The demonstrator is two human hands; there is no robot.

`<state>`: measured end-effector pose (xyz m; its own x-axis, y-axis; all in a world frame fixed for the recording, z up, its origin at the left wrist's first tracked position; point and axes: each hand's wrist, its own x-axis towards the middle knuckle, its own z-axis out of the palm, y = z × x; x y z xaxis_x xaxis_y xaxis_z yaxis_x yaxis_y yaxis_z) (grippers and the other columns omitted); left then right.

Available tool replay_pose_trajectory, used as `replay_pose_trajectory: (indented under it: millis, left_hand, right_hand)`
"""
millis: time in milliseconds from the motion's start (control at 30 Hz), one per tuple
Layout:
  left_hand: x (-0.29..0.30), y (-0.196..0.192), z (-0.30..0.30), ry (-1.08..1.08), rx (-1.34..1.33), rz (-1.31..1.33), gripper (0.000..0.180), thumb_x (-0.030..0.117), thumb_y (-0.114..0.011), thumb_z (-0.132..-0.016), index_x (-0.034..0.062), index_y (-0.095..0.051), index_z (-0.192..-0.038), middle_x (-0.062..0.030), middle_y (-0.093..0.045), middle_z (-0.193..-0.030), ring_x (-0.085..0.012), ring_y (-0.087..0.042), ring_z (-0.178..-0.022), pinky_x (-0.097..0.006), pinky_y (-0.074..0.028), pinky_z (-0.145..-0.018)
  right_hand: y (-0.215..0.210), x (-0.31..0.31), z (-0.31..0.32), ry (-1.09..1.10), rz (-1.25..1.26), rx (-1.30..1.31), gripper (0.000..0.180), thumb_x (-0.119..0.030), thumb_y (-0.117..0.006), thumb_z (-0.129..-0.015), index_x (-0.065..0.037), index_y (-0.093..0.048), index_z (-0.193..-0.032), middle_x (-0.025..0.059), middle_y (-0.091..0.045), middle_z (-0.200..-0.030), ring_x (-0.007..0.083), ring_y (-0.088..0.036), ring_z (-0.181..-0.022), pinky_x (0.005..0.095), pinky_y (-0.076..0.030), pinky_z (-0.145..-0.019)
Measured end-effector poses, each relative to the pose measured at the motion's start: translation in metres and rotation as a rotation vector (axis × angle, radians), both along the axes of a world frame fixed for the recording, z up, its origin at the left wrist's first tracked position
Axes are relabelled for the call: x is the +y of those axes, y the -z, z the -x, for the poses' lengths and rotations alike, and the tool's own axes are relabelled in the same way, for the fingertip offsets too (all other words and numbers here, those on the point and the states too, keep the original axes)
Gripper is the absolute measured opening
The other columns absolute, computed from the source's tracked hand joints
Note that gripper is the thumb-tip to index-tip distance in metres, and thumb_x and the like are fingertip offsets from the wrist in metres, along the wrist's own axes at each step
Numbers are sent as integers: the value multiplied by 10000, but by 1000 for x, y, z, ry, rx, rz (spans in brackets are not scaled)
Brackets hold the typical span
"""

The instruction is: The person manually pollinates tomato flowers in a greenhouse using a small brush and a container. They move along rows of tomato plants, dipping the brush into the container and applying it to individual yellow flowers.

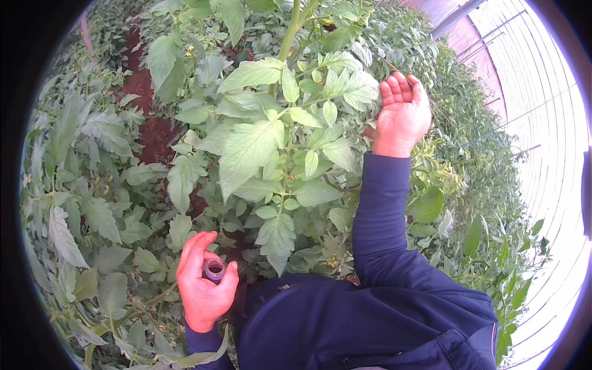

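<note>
My left hand (205, 287) is low in the view, its fingers wrapped round a small open vial (214, 269) with a clear rim and a dark inside. Up at the right, my right hand (404, 114) is raised with the palm showing and the fingers curled in toward the thumb. A thin dark line passes by its fingertips; whether they hold it is too fine to tell. Between the hands stands a tomato plant (250, 151) with broad, toothed green leaves and a thick pale stem (290, 38). The right hand is beside its upper leaves.
Dense tomato foliage (92, 216) fills the left side. A strip of reddish soil (151, 132) runs between the rows. More plants line the right, beside a pale, ribbed greenhouse wall (536, 68). A thin greenish string (515, 121) crosses in front of it.
</note>
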<state>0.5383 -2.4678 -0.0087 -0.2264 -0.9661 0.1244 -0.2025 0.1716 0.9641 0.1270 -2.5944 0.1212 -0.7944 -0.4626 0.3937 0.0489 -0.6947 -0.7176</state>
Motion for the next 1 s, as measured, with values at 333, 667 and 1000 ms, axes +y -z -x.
replay_pose_trajectory:
  millis: [333, 667, 1000]
  left_hand:
    - [-1, -3, 3, 14, -6, 9, 638, -73, -793, -744, -26, -636, -1360, -164, -679, -1082, -177, -670, -849, -316, -550, -823]
    - [0, 0, 0, 38, -52, 95, 612, -63, -783, -748, -36, -647, -1343, -151, -688, -1002, -247, -687, -1000, -365, -542, -919]
    - [6, -3, 3, 28, -49, 18, 603, -56, -781, -747, -42, -649, -1334, -141, -691, -926, -309, -680, -1112, -400, -522, -994]
  right_hand:
    - [3, 6, 7, 47, -155, 42, 246, -179, -455, -1148, 28, -570, -1216, 206, -713, -1043, 290, -726, -827, 426, -656, -708]
    - [-1, 3, 6, -81, -16, 70, 249, -184, -462, -1154, 27, -572, -1228, 221, -727, -1057, 292, -741, -834, 425, -661, -714]
    - [1, 3, 0, 62, -111, 184, 223, -162, -504, -1149, 37, -581, -1214, 216, -727, -1058, 259, -747, -798, 386, -664, -668]
